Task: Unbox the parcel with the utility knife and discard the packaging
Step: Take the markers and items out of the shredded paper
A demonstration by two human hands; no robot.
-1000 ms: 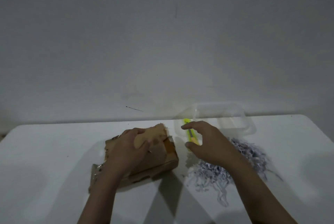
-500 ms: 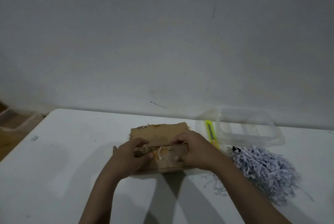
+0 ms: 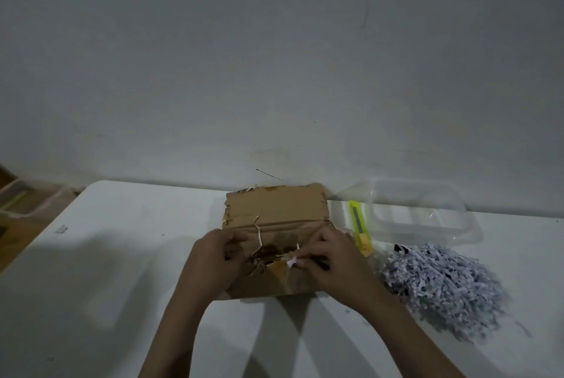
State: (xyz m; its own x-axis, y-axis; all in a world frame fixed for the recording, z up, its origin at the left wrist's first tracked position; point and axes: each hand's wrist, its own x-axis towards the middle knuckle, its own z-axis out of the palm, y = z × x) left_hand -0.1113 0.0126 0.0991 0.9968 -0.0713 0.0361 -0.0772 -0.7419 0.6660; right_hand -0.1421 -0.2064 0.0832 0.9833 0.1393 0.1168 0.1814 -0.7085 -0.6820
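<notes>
A brown cardboard parcel (image 3: 274, 209) lies on the white table (image 3: 91, 286), its far flap folded back and flat. Strips of shredded paper stick out of the opening. My left hand (image 3: 213, 258) grips the parcel's near left edge. My right hand (image 3: 332, 258) pinches a small pale strip at the opening on the near right flap. The yellow utility knife (image 3: 360, 226) lies on the table just right of the parcel, untouched.
A clear plastic container (image 3: 421, 213) stands at the back right against the wall. A heap of pale shredded paper (image 3: 439, 283) lies right of my right forearm. The table's left edge drops to a wooden floor with a box (image 3: 18, 197).
My right hand left the knife and came onto the parcel. The parcel was turned and its far flap opened flat. Both hands now work at the opening; the view shifted left.
</notes>
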